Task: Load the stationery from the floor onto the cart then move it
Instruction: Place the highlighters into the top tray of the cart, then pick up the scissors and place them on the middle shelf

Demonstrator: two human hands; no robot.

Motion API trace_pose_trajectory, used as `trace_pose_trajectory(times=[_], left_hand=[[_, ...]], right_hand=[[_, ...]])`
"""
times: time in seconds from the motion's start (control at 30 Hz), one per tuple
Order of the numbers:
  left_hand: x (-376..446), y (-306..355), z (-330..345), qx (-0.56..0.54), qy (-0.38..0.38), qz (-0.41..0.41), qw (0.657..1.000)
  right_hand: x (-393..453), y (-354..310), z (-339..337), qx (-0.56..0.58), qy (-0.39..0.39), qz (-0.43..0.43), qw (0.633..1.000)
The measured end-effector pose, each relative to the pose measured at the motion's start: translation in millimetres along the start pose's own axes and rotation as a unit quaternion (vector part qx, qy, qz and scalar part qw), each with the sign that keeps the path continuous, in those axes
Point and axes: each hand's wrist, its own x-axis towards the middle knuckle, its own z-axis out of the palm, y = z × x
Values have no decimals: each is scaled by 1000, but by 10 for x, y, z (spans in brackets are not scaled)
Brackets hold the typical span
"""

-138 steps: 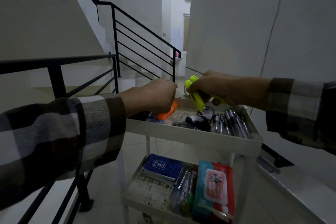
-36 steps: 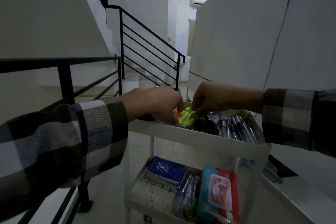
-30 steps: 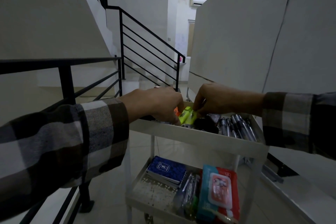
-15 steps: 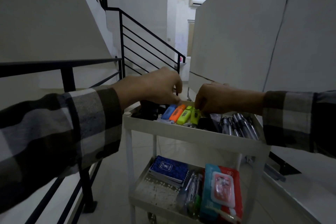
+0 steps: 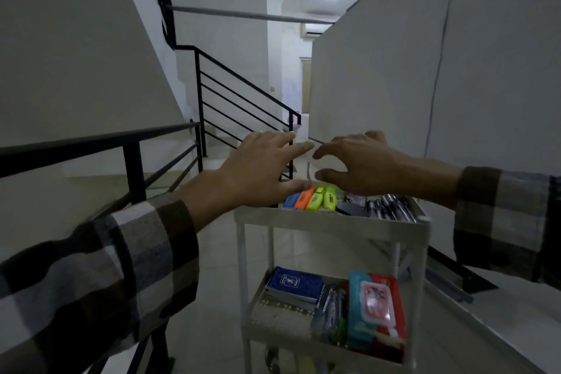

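A white two-tier cart [image 5: 331, 223] stands in front of me. Its top tray holds a row of highlighters [image 5: 312, 201] in blue, orange and yellow-green, a dark roll of tape [image 5: 352, 208], and several silver pens [image 5: 390, 210]. The lower tray carries a blue box [image 5: 294, 282], a clear pack of pens [image 5: 329, 311] and a red and teal wipes pack [image 5: 376, 308]. My left hand [image 5: 258, 167] hovers over the tray's left side, fingers spread, holding nothing. My right hand [image 5: 361, 162] hovers over the middle, fingers apart, also holding nothing.
A black metal railing [image 5: 130, 143] runs along my left, and a staircase with a black handrail [image 5: 243, 91] rises behind the cart. A white wall [image 5: 425, 70] closes the right side. A low ledge with a dark bracket [image 5: 473, 278] sits right of the cart. Tiled floor surrounds it.
Both hands have lifted off the highlighters and opened above the top tray. The highlighters now lie side by side in a row. The view has tilted up slightly.
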Motion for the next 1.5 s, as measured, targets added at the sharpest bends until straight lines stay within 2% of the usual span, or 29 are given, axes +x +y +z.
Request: trace_pose_trajectory(times=[0.17, 0.3, 0.53, 0.63, 0.73, 0.9, 0.97, 1.07, 1.2, 1.27, 1.37, 1.43, 1.5], left_hand=[[-803, 185, 94, -69, 81, -32, 994], [-1383, 336, 276, -117, 95, -57, 987], [-1831, 582, 816, -165, 110, 18, 980], [-2057, 763, 1239, -207, 92, 39, 973], [-2337, 916, 1754, -235, 77, 48, 968], [-3001, 1167, 2796, -271, 55, 32, 961], [-3376, 1266, 3201, -276, 22, 36, 960], [-3887, 1315, 3681, -264, -60, 93, 958], [-4341, 1345, 3947, -273, -160, 116, 942], [-4470, 1402, 4014, -255, -184, 149, 937], [-4648, 1602, 4163, -245, -195, 175, 933], [-4806, 1830, 4279, -260, -197, 161, 931], [-4979, 2051, 4366, -272, -186, 155, 931]], right_hand=[[-588, -250, -150, -16, 42, -1, 999], [-911, -451, -104, -15, 48, -42, 998], [-1350, -762, 397, -30, 64, -124, 990], [-1513, -876, 901, -15, 47, -157, 986], [-1741, -947, 1546, 56, 20, -164, 985], [-2356, -1190, 2872, 141, 11, -145, 979], [-2691, -1344, 3384, 166, -17, -142, 976], [-3166, -1593, 3971, 230, -61, -140, 961], [-3535, -1772, 4414, 243, -172, -137, 945], [-3598, -1772, 4511, 241, -267, -162, 919], [-3667, -1731, 4677, 160, -440, -199, 861], [-3791, -1732, 4837, 128, -511, -201, 826], [-4001, -1757, 5043, 144, -550, -146, 810]])
